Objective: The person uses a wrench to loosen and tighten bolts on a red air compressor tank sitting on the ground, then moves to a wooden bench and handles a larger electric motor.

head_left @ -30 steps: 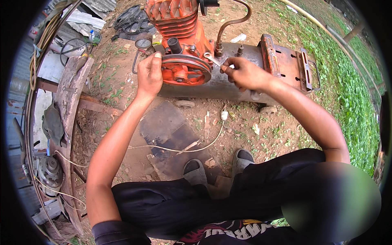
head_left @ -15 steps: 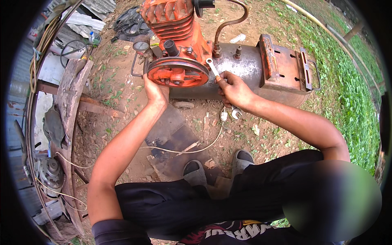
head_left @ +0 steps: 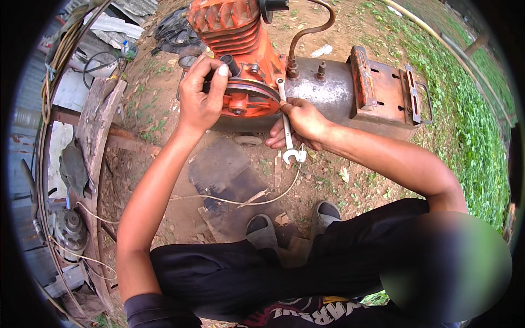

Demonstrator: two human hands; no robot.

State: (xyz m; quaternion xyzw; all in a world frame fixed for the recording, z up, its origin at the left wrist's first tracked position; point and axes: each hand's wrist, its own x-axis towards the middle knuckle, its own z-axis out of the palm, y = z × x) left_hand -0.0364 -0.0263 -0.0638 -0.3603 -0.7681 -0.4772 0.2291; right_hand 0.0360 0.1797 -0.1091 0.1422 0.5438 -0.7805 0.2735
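My right hand is closed on a silver combination wrench. The wrench's ring end is at the base of the orange compressor pump, just right of the pulley; whether it sits around a bolt is too small to tell. Its open jaw points down toward me. My left hand is in front of the left part of the orange pulley, beside a black cylindrical cap. Its thumb and index finger curl toward each other; what they hold, if anything, I cannot make out.
A grey tank carries the pump and a rusty slotted bracket. A copper-coloured pipe rises behind. A white cord crosses the ground by my sandals. A wooden plank bench stands left.
My left hand has come up from below the pulley to its front. My right hand has turned, and the wrench now hangs more upright with its open jaw in sight.
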